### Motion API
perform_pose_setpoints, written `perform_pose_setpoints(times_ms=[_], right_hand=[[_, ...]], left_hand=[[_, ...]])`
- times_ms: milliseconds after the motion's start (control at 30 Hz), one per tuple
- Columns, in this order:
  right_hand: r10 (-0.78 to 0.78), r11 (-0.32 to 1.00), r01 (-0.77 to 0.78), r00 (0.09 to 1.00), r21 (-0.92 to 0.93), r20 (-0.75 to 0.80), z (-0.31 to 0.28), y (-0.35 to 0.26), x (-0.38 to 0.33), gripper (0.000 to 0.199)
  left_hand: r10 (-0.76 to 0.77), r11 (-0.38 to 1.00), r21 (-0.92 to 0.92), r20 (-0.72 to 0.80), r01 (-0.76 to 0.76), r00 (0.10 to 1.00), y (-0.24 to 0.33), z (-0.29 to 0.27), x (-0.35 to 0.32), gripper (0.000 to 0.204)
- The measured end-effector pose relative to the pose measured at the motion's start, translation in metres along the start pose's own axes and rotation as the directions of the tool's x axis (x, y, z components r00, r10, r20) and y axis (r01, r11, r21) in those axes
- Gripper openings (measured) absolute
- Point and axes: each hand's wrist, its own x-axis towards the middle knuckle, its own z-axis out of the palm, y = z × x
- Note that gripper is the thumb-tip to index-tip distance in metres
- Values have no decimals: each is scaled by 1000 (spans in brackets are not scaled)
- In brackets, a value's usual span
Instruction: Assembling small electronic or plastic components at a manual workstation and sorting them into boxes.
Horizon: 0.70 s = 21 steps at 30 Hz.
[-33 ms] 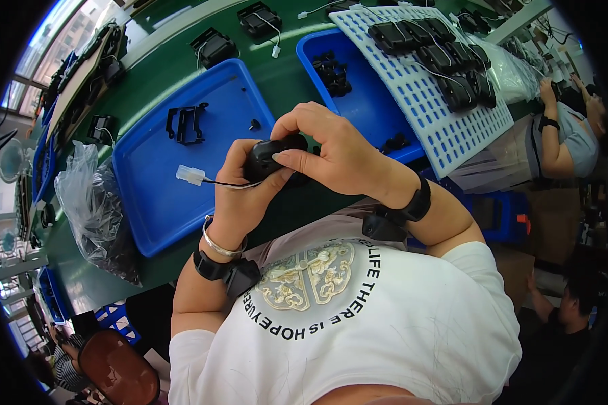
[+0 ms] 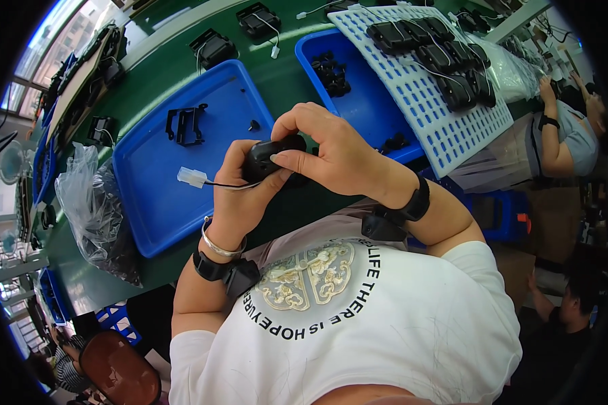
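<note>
Between both hands, above the right part of a blue tray [image 2: 155,223], is a small black rounded plastic housing [image 2: 260,162]. A thin dark cable runs from it past my left hand to a white plug connector [image 2: 192,177]. My left hand [image 2: 240,192] is closed around the housing's left side and underside. My right hand [image 2: 334,152] curls over its right end, with the thumb pressed on its near face and the index finger bent over the top. The fingers hide much of the housing's right end. A black bracket [image 2: 186,125] and a small black part [image 2: 253,125] lie in the tray.
A blue bin [image 2: 371,111] with small black parts stands at right, partly under a white slotted board [image 2: 412,101] carrying several black housings [image 2: 446,57] with cables. More black units [image 2: 213,48] sit on the green table [image 2: 162,84]. A plastic bag [image 2: 94,209] lies left. People work nearby.
</note>
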Motion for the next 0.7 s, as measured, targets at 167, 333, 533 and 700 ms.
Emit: perform_pose_setpoints(times_ms=[167, 333, 533, 700], right_hand=[[82, 996, -84, 995, -29, -60, -24, 3, 7, 32], [221, 633, -273, 960, -724, -169, -59, 39, 10, 32], [344, 474, -384, 909, -793, -234, -50, 78, 6, 29], [333, 539, -339, 927, -771, -175, -52, 87, 6, 26]], left_hand=[[-43, 996, -77, 36, 45, 998, 2, -4, 2, 32], [-147, 763, -620, 108, 183, 983, 13, -7, 8, 44], [-56, 649, -723, 267, 239, 962, 16, -14, 7, 59], [-103, 683, -705, 166, 191, 981, 22, -9, 4, 67]])
